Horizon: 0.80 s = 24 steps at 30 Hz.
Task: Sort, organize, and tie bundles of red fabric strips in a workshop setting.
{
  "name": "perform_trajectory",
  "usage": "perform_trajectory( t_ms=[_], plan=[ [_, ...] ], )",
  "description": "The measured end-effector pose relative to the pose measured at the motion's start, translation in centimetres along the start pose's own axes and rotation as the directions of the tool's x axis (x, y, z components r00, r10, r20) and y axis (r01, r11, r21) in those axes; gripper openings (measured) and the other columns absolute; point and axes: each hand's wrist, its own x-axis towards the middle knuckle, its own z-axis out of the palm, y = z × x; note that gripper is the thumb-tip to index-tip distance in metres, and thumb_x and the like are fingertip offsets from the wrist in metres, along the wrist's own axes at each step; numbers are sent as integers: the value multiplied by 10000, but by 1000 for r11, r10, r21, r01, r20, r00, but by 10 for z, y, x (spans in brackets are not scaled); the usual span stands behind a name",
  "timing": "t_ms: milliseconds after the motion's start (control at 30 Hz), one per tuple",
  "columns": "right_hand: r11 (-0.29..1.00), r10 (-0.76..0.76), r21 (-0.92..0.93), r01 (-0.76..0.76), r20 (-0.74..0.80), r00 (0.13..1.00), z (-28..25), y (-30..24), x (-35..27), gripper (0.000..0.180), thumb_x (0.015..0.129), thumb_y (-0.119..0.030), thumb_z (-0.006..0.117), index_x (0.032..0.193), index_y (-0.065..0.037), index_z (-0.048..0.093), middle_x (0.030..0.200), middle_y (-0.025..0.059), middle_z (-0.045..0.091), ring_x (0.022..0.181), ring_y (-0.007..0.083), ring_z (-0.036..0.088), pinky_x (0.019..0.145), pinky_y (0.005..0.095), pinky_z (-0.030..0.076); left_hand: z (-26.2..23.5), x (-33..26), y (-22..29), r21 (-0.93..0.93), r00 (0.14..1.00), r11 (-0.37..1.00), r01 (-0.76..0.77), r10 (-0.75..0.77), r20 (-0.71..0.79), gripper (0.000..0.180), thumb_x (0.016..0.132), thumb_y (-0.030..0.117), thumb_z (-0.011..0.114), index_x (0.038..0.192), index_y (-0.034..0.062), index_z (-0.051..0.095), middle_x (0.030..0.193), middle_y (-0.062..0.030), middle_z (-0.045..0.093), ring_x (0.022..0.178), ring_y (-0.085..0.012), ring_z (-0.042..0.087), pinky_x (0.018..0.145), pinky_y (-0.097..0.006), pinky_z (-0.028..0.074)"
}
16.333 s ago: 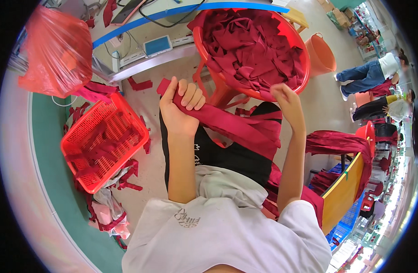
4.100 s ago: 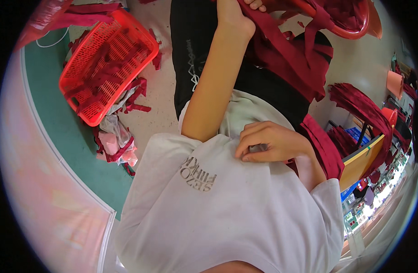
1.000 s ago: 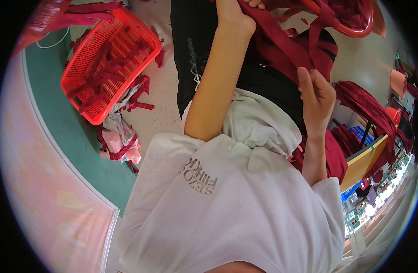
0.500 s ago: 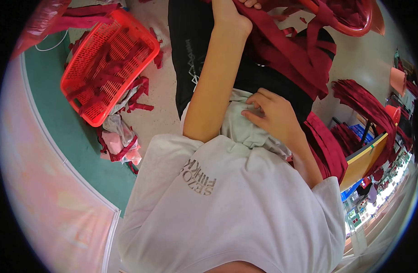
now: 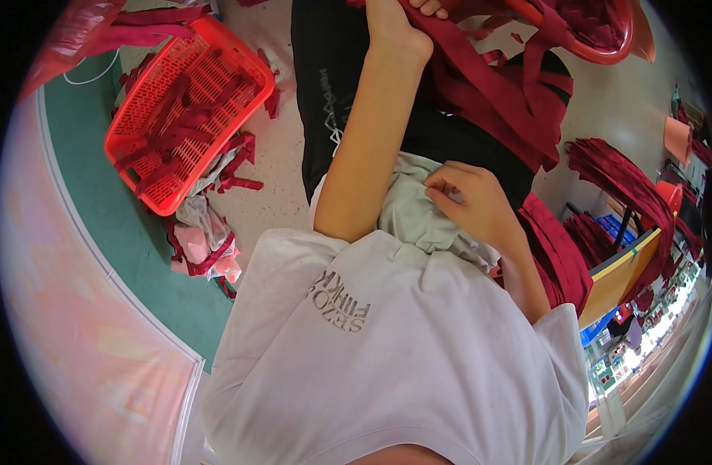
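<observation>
At the top edge my left hand (image 5: 398, 23) is partly cut off, its fingers curled over a dark red fabric strip (image 5: 457, 50). More of these strips run across my black trousers (image 5: 464, 139) to the right. My right hand (image 5: 472, 198) lies over my lap beside the pale green cloth (image 5: 414, 209). Its thumb and forefinger are drawn together, and I see nothing between them. A red tub (image 5: 623, 50) at the upper right holds more dark red fabric.
A red plastic basket (image 5: 259, 93) with strips inside stands at the left. Below it lie plastic bags (image 5: 205, 225) and scraps. To the right, dark red strips (image 5: 623, 167) hang over a frame by a yellowish board (image 5: 623, 267). A pink-patterned surface (image 5: 85, 310) curves along the left.
My right thumb and forefinger have come together from being apart, and that hand has shifted slightly right. My left arm and the strips are nearly unmoved.
</observation>
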Motion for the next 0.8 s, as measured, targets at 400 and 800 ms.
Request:
perform_trajectory(
  t_ms=[400,800],
  plan=[
    [998,25,-55,-29,-67,997,21,0,-13,212,800,-32,685,1004,-50,631,731,71,583,610,181,578,572,294,482,2,0,-1,11,1000,1000,6,-5,-21,246,932,215,474,709,120,435,547,-10,388,505,-167,376,553,-314,363],
    [975,27,-222,-32,-23,999,27,-2,-7,114,782,-101,676,841,-52,592,793,102,626,655,267,611,618,375,494,6,-8,-4,17,999,1000,11,-11,-41,226,926,207,481,724,116,436,555,-10,381,522,-169,377,568,-314,358]
  ],
)
